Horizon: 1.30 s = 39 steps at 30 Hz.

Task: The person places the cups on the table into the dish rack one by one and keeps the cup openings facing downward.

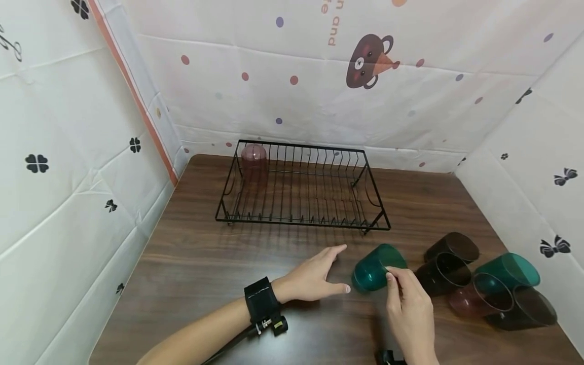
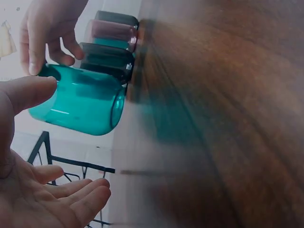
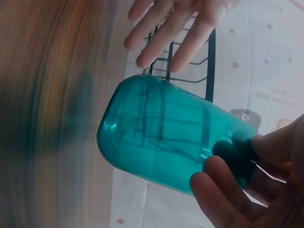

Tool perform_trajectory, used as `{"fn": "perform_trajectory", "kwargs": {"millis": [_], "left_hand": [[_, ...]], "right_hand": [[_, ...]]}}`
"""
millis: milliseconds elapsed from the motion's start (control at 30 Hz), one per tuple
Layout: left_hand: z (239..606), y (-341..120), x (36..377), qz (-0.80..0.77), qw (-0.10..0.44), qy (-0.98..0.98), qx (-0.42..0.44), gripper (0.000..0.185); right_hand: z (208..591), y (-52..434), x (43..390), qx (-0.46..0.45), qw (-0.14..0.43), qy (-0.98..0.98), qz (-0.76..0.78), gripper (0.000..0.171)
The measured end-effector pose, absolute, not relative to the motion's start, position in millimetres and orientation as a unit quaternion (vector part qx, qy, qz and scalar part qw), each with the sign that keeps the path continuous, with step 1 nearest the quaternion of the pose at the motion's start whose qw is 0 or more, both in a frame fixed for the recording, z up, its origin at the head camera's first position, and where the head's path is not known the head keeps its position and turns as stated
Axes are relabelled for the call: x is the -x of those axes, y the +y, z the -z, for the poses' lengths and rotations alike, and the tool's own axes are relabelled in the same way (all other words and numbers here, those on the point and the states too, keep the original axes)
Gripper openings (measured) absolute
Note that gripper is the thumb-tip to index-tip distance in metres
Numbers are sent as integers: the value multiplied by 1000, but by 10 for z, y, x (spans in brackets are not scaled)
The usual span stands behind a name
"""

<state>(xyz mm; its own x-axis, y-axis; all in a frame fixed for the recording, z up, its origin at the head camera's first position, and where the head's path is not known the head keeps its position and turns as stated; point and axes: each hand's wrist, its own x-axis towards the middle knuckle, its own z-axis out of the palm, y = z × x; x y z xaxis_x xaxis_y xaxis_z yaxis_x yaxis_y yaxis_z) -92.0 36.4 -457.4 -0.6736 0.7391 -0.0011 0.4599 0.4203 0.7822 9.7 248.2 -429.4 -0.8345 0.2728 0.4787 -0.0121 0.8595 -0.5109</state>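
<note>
My right hand pinches a clear teal cup by its rim, thumb on one side and fingers on the other. Tilted, the cup appears raised slightly off the wooden table, its base toward my left hand. That left hand is apart from the cup, thumb and fingers spread, with nothing in it. In the left wrist view the teal cup hangs past the left thumb. The right wrist view has the right fingertips at the cup's mouth, partly seen through the teal wall.
A black wire dish rack stands at the table's back, holding an upside-down pink cup in its left corner. To the right are several upright cups: dark ones, a teal one and a pink one. Patterned cloth walls surround the table.
</note>
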Motion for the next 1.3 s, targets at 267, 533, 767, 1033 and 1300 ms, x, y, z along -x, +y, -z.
{"fn": "perform_trajectory", "kwargs": {"millis": [267, 533, 767, 1033, 1300], "left_hand": [[4619, 323, 942, -415, 187, 818, -351, 96], [4660, 247, 938, -439, 197, 802, -355, 97], [4708, 149, 937, -461, 192, 788, -361, 91], [4698, 5, 924, -461, 182, 787, -367, 81], [4685, -100, 910, -464, 176, 790, -361, 80]], "right_hand": [[4276, 2336, -95, 29, 265, -926, -266, 13], [4257, 2169, -91, -81, 282, -915, -278, 18], [4227, 2033, -88, -132, 261, -914, -280, 17], [4245, 1926, -86, -186, 236, -909, -288, 20], [4253, 1852, -62, -215, 235, -896, -308, 16]]}}
